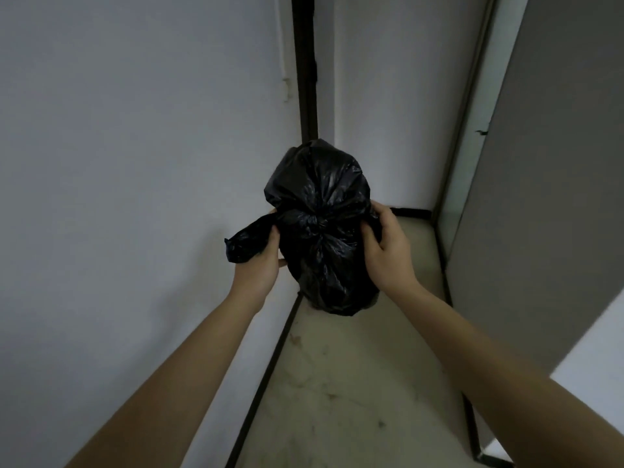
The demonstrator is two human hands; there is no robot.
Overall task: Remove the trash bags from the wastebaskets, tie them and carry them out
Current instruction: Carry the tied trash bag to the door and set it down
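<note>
Black trash bag [324, 231] held up in front, between both hands, over the near end of a pale floor [354, 383] in a narrow corner. Long axis running near to far (roughly upright as held), knot [315, 226] at mid-height facing the camera. Left hand [258, 265] clenched on the left tail [248, 239], which sticks out leftward; right hand [385, 246] clenched on the right tail, mostly hidden under the fingers. Both hands level with the knot, touching the bag, neither clearly nearer. Probably cinching: pull line straight left and right through the knot. No wastebasket in view.
</note>
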